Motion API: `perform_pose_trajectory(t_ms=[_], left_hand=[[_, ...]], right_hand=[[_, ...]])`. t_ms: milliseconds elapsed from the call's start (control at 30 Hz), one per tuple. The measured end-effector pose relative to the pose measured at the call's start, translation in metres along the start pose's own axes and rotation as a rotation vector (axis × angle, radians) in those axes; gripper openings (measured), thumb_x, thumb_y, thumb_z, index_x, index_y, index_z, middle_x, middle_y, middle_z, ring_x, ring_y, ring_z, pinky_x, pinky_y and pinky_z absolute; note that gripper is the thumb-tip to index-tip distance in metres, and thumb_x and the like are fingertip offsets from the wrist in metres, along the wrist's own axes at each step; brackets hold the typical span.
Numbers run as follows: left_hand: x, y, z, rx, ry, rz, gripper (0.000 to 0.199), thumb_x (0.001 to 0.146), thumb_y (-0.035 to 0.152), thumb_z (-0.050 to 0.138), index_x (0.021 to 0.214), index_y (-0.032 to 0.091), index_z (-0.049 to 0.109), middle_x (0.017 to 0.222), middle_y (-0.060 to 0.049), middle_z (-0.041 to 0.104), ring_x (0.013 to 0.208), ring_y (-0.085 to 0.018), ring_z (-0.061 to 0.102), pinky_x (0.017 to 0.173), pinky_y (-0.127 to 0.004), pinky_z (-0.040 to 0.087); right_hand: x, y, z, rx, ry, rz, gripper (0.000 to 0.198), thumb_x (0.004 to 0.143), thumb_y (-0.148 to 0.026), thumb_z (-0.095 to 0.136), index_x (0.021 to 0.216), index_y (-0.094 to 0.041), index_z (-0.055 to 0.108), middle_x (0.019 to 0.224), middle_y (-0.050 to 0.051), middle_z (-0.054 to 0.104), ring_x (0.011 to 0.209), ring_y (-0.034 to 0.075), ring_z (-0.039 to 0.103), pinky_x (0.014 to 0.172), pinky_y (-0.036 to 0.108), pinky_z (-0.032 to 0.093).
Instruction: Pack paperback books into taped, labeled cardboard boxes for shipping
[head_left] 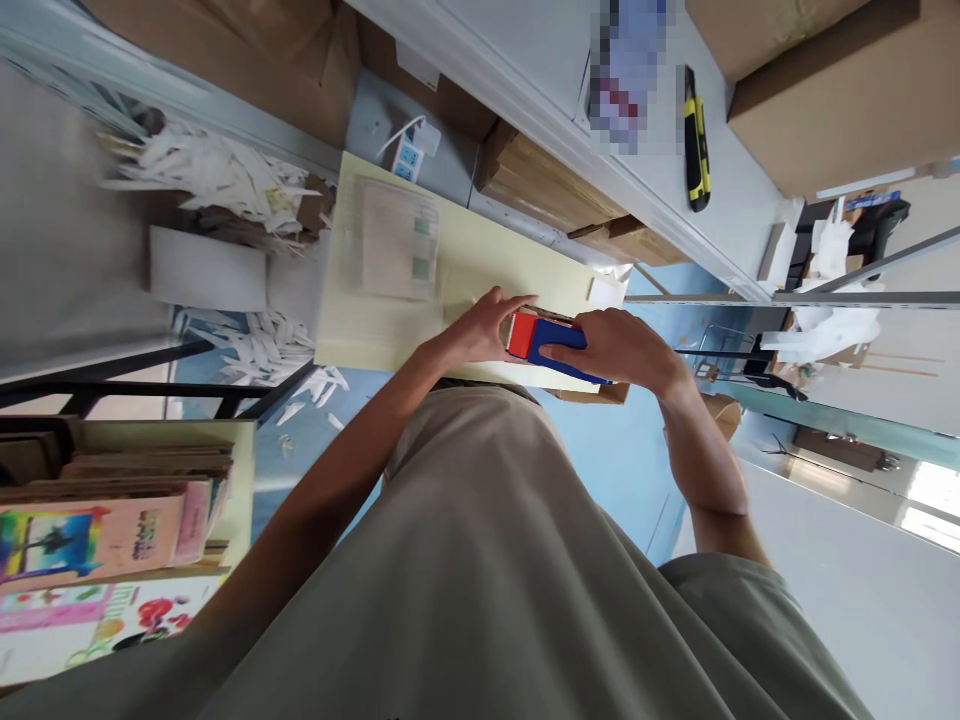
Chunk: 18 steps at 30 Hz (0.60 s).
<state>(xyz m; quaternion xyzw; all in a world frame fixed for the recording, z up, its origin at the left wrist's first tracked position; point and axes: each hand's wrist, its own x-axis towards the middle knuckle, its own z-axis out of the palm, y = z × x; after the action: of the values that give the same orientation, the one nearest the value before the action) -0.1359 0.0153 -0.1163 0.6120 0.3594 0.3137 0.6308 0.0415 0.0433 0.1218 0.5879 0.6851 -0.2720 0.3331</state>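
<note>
- Gripping the blue part of a red-and-blue block [523, 336], the right hand [619, 348] curls its fingers over it at the near edge of the pale yellow worktop [469, 235].
- The left hand [480, 332] spreads thumb and forefinger around the red end; whether it grasps, I cannot tell.
- Farther left on the worktop lies a flat clear plastic packet [397, 240].
- Beyond the far edge sit a power strip [407, 158] and a cardboard box [555, 175].
</note>
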Motion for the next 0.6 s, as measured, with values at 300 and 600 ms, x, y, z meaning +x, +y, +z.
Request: perform_pose_trajectory(t_ms=[300,600], left_hand=[[0.001,-0.009,0.019,0.203,0.029,-0.01,0.05,0.062,0.045,0.108,0.094,0.023,0.076,0.109,-0.01,0.061,0.106,-0.034,0.062,0.098,-0.044,0.052],[-0.012,-0.021,0.018,0.472,-0.009,-0.073,0.038,0.092,0.036,0.09,0.128,0.027,0.084,0.125,-0.01,0.071,0.123,-0.032,0.07,0.112,-0.042,0.058]], right_hand=[[-0.005,-0.005,0.007,-0.057,0.021,0.065,0.063,0.107,-0.078,0.068,0.09,-0.019,0.077,0.081,0.015,0.074,0.091,0.035,0.077,0.081,0.041,0.05],[0.011,0.039,0.027,-0.13,-0.199,0.147,0.064,0.109,-0.078,0.062,0.101,-0.017,0.08,0.102,0.019,0.086,0.096,0.033,0.082,0.079,0.036,0.051]])
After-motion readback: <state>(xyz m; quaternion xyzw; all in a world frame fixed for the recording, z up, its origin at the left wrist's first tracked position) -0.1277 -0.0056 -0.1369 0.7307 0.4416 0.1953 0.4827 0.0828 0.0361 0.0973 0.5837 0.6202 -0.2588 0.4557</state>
